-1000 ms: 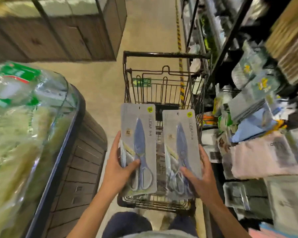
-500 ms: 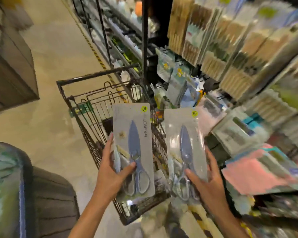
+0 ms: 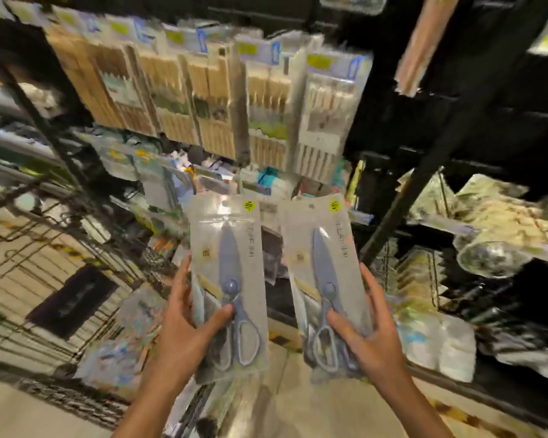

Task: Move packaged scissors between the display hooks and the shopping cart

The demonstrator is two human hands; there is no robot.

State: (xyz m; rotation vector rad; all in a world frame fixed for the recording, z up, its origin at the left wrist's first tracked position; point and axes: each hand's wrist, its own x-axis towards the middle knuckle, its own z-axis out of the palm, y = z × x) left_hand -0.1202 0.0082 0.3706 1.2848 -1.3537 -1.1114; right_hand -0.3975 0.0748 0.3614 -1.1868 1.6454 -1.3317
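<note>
Packaged blue-handled scissors on grey cards, one (image 3: 230, 289) gripped by the left hand (image 3: 184, 327), one (image 3: 326, 286) by the right hand (image 3: 370, 339), held upright facing the shelves (image 3: 424, 197), presumably for hanging.

Left pack (image 3: 230, 289): blue-handled scissors sealed in clear plastic, held upright by the left hand (image 3: 184, 330), thumb across the handles.
Right pack (image 3: 325, 286): same kind, held upright by the right hand (image 3: 370, 336), just beside the first.
</note>
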